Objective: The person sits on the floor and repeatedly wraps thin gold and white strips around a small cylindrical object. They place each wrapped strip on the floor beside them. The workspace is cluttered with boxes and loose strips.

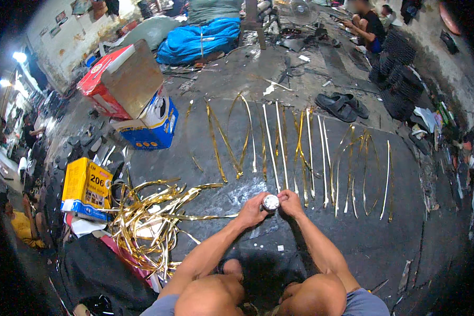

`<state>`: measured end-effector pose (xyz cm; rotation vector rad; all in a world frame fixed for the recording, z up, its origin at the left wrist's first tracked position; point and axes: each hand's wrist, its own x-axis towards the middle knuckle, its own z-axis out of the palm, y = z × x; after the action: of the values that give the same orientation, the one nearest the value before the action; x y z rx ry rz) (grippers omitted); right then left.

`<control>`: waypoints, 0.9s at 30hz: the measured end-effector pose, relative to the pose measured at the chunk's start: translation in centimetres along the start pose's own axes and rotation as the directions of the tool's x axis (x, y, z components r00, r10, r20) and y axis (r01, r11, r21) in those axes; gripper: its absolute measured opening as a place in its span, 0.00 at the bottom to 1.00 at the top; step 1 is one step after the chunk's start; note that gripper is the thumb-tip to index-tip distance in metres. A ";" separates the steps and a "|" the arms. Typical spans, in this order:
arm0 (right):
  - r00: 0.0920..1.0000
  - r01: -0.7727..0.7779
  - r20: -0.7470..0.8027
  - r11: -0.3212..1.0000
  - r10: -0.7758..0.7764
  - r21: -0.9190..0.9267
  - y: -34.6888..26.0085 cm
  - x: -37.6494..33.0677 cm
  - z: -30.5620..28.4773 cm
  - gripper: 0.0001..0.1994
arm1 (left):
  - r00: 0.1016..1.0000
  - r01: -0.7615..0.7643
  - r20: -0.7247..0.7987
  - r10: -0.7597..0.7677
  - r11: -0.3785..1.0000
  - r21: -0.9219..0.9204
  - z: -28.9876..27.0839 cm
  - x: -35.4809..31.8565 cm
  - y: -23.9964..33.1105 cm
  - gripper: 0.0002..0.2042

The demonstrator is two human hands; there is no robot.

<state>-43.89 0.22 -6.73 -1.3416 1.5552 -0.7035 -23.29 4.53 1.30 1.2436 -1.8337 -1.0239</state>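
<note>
Knees and thighs at bottom edge, person squatting on dark grimy concrete floor [384, 247]. Both forearms come up from below and meet at centre. Left hand [253, 209] and right hand [291, 203] both wrapped around a small round silver can [270, 202], held just above the floor between them; fingers closed on it from either side, pale top facing the camera. Cannot tell what kind of container it is.

Left of the hands: tangled heap of gold metallic strips [147, 221] lying loose on the floor, partly over white scraps. Beside it a yellow cardboard box [86, 188], and below that a dark cloth or bag [97, 274].

Just beyond the hands: row of gold and silver strips [300, 152] laid out side by side on the floor, some straight, some bowed, spread from centre to right.

Further back left: blue-and-white carton [152, 126] with a red-and-brown open box [121, 79] tilted on top. Pair of dark sandals [342, 105] right of centre. Stack of black ribbed objects [400, 73] at right, too dark to identify. Blue tarp bundle [197, 39] at the back. A seated person [366, 26] far top right. Stained pale wall [63, 37] top left, bright lamps [18, 57] at the left edge. Floor cluttered with litter throughout.
</note>
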 end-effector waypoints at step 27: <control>0.768 0.606 -0.571 0.615 -0.289 0.504 -28.3 -6.4 -40.0 0.05 | 0.996 0.005 0.085 -0.012 0.997 0.075 -1.1 0.8 1.7 0.31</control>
<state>-68.22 -6.25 35.79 -1.0424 1.0530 -1.8251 -23.28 3.93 3.40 1.2699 -1.9498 -1.0358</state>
